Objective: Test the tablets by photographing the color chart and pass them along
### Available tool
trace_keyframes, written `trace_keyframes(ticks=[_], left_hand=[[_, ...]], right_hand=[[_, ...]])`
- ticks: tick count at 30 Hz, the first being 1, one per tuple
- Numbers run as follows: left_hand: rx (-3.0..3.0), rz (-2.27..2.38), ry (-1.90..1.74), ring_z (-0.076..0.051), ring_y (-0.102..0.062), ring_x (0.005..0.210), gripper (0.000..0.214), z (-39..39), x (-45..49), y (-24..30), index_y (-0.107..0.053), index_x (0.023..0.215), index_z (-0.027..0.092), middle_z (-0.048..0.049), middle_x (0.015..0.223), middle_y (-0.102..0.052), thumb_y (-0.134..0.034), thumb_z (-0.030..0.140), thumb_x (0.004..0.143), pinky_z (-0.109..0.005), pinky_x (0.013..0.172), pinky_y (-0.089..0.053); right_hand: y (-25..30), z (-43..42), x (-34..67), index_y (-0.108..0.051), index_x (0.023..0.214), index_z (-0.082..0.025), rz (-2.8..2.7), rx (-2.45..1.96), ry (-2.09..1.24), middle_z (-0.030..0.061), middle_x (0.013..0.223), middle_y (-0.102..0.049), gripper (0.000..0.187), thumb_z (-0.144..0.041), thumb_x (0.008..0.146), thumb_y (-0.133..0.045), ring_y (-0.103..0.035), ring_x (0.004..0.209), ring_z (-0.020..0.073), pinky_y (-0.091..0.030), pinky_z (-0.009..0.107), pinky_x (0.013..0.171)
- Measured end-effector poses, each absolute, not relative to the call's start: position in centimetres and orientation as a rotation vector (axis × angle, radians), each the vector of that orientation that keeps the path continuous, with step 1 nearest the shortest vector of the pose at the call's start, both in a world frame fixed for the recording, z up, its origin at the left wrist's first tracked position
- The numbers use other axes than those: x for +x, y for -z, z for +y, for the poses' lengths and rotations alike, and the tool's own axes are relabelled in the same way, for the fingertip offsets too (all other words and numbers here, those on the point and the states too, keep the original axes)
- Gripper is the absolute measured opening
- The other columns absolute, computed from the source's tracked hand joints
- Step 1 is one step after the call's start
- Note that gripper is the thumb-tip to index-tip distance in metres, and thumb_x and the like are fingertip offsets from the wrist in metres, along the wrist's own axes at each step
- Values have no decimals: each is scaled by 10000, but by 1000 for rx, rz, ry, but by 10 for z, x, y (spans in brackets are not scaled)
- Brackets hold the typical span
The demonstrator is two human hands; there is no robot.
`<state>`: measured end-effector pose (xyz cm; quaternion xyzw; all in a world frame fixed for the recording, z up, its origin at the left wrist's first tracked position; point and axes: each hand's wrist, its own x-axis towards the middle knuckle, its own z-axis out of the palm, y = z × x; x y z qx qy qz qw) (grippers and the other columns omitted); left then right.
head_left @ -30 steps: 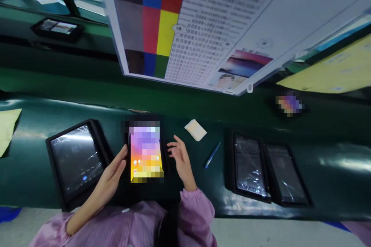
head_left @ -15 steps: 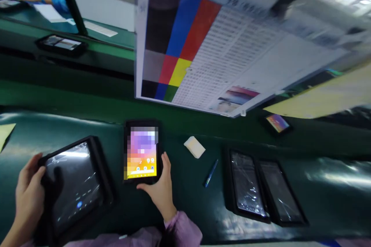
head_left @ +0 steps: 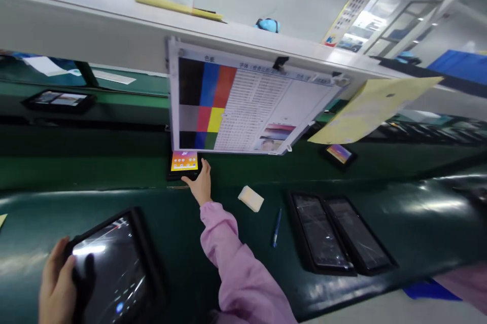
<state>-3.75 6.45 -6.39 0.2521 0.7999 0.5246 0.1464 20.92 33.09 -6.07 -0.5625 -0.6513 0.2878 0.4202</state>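
My left hand [head_left: 59, 283] is closed on the left edge of a large tablet [head_left: 110, 273] in a thick black frame, tilted at the lower left. Its screen is dark, with glare and a small blue dot. My right hand [head_left: 201, 182] reaches out, thumb and fingers around the lower right corner of a smaller lit tablet [head_left: 184, 162] with a yellow and purple home screen. That smaller tablet is on the green strip behind the bench mat, its top hidden behind a hanging colour chart [head_left: 236, 106].
A white block [head_left: 251, 199] and a blue pen [head_left: 277, 227] lie right of my right arm. Two dark tablets in black frames [head_left: 319, 232] [head_left: 359, 232] lie further right. Other devices [head_left: 59, 101] [head_left: 340, 155] sit along the back. A yellow sheet [head_left: 373, 108] hangs at right.
My right hand has moved the lit tablet away from me, from the bench mat onto the strip under the chart. My left hand keeps its hold. The camera view has tipped upward.
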Motion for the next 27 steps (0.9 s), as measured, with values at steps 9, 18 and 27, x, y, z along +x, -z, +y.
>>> trace_keyframes(ticks=[9,18,27], left_hand=[[778,2003,-1567,-300,-376,1544,619,113,7,79,-453,1552,195,-93,1639,-452,-487,519,1025,-457,1314,-228],[902,1828,-1590,-257,-315,1580,584,137,34,82,-403,1581,184,-124,1682,-384,-350,499,1092,-464,1332,-184],[974,1860,-1525,-332,-309,1576,656,129,32,82,-433,1541,108,-190,1663,-378,-333,538,1056,-528,1320,-188]], right_hand=[[58,175,244,-357,1573,-287,-1672,-1235,-1099,129,1629,-433,605,-368,1015,-578,-518,1462,278,-446,514,1220],[22,138,228,-277,1657,-259,-2093,-1376,-1168,66,1763,-178,739,-211,964,-527,-253,1612,249,-317,475,1307],[-1,146,204,-422,1608,-224,-1795,-1505,-1413,139,1680,-381,805,-338,868,-718,-358,1561,332,-267,577,1289]])
